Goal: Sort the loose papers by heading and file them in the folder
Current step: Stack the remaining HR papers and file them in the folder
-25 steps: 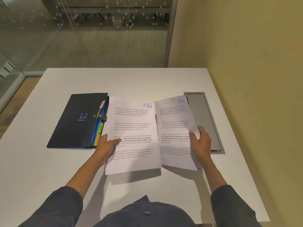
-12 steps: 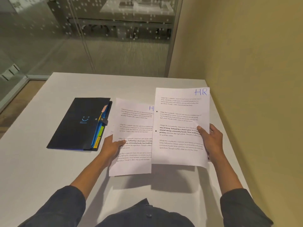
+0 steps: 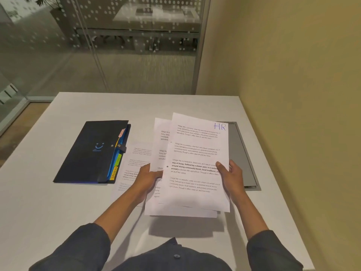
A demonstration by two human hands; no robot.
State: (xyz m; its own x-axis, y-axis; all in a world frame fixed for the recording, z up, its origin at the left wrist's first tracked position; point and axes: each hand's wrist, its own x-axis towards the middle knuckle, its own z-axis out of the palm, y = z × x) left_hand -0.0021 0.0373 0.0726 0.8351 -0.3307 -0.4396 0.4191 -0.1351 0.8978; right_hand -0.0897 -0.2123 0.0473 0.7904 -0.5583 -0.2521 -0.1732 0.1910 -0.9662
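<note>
Both hands hold printed sheets above the white table (image 3: 58, 202). My right hand (image 3: 232, 177) grips the right edge of the top sheet (image 3: 197, 153), headed "HR" in blue ink. My left hand (image 3: 148, 178) grips a second sheet (image 3: 161, 145) that lies partly under the top one. Another printed sheet (image 3: 134, 163) lies flat on the table to the left of them. A closed black folder (image 3: 91, 153) with a smiley print and coloured index tabs sits at the left, its tabs facing the papers.
A grey metal cable hatch (image 3: 244, 153) is set into the table at the right, partly behind the papers. A yellow wall runs along the right side. Glass partitions stand behind the table's far edge.
My left hand has lifted its sheet off the table and brought it under the right hand's HR sheet. One sheet now shows lying flat on the table by the folder.
</note>
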